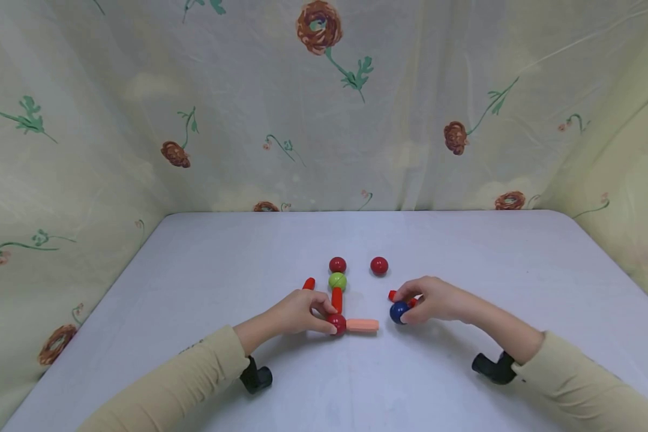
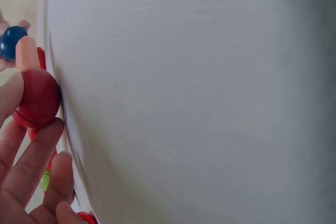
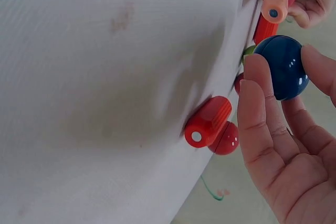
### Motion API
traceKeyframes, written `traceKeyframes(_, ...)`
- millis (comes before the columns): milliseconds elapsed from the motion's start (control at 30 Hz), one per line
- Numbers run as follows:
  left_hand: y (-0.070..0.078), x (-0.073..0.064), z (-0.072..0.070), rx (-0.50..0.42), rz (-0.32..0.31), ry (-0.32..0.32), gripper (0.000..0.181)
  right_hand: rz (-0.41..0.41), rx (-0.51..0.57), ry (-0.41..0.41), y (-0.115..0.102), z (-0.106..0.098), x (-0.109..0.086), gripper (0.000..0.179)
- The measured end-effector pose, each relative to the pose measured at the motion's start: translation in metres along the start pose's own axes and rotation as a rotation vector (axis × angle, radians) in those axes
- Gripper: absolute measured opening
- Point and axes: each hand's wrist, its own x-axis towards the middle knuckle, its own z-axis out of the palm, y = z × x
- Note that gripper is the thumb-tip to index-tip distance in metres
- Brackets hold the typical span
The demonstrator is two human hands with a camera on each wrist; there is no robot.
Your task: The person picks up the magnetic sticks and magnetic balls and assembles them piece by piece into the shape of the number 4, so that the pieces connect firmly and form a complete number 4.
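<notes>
My left hand (image 1: pixel 298 312) pinches a glossy red ball (image 1: pixel 337 324) between thumb and fingers. A salmon-pink stick (image 1: pixel 362 325) juts from that ball toward the right. Behind the ball a red stick (image 1: pixel 337 299) leads to a light green ball (image 1: pixel 337 281). To the right, my right hand (image 1: pixel 434 298) holds a dark blue ball (image 3: pixel 283 66) between thumb and fingertips, a short gap from the pink stick's end. In the right wrist view, the pink stick's end shows a small dark magnet-like disc. Another red stick (image 3: pixel 209 121) lies on the table by the right hand, partly hidden in the head view.
A red ball (image 1: pixel 337 264) sits just behind the green one, and a second red ball (image 1: pixel 379 266) lies farther right. One more red stick (image 1: pixel 309 283) shows past the left hand. The white table (image 1: pixel 221 246) meets a flower-patterned curtain (image 1: pixel 237 90) at the back.
</notes>
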Motion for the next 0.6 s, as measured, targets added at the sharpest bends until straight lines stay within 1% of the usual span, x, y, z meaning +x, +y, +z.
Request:
traceKeyframes(167, 0.000, 0.000, 0.000, -0.001, -0.007, 0.002, 0.020, -0.025, -0.010, -0.001, -0.002, 0.005, 0.002, 0.029)
traceKeyframes(333, 0.000, 0.000, 0.000, 0.001, -0.007, 0.001, 0.020, -0.024, 0.002, -0.017, -0.003, 0.008, 0.005, 0.029)
traceKeyframes(600, 0.001, 0.000, 0.000, -0.002, -0.007, -0.002, 0.020, 0.037, 0.012, -0.040, -0.001, 0.016, 0.013, 0.028)
